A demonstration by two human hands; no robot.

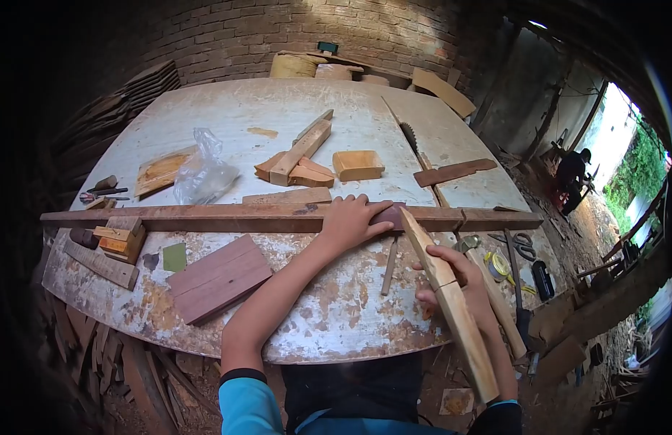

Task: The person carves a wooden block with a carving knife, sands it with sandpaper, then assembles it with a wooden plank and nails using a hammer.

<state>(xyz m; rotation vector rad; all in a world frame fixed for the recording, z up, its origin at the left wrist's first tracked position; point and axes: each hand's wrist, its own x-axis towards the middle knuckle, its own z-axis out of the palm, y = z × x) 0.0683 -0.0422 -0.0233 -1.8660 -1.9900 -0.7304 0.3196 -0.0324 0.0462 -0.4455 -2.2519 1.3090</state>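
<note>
A long brown wooden beam (271,217) lies across the table (336,319). My left hand (350,221) rests on it near the middle, fingers spread, its fingertips beside a small dark reddish piece (391,216) on the beam. My right hand (455,279) is wrapped round a long pale wooden piece (452,304), held at a slant with its narrow tip at the beam. A thin pencil-like stick (389,267) lies between my hands. To the left of my left forearm is a flat purplish board (220,279).
Behind the beam are stacked wood pieces (301,156), a yellowish block (358,164), a plastic bag (205,174) and a circular saw blade (409,138). Scissors (523,246) and a tape roll (498,267) lie at right. Another person (571,177) is in the right background.
</note>
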